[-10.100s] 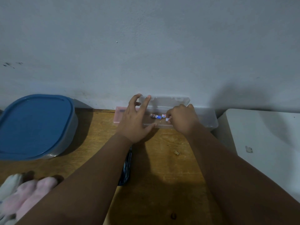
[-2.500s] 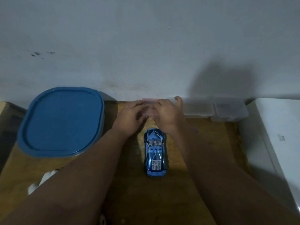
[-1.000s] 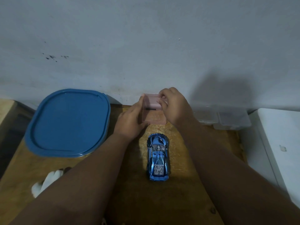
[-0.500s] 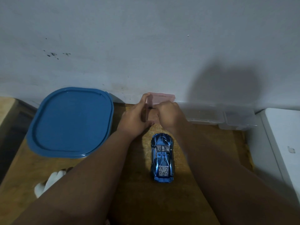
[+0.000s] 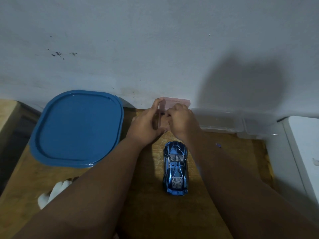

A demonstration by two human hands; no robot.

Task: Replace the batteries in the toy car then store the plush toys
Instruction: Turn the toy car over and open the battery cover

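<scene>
A shiny blue toy car (image 5: 175, 168) stands upright on the wooden table (image 5: 224, 169), nose toward the wall. Behind it, against the wall, a small pink plastic box (image 5: 174, 102) has its lid raised. My left hand (image 5: 146, 125) grips the box's left side. My right hand (image 5: 183, 121) has its fingers curled inside the box; what they touch is hidden. A white and pink plush toy (image 5: 55, 192) peeks out at the lower left, mostly covered by my left forearm.
A large grey tub with a blue lid (image 5: 77, 128) fills the left of the table. Two clear plastic boxes (image 5: 221, 121) sit along the wall to the right of the pink box. A white cabinet (image 5: 303, 152) borders the table's right edge. A tiny blue bit (image 5: 218, 145) lies on the wood.
The pink box's lid has swung up toward the wall. My right hand dropped from the lid into the box. The car has not moved.
</scene>
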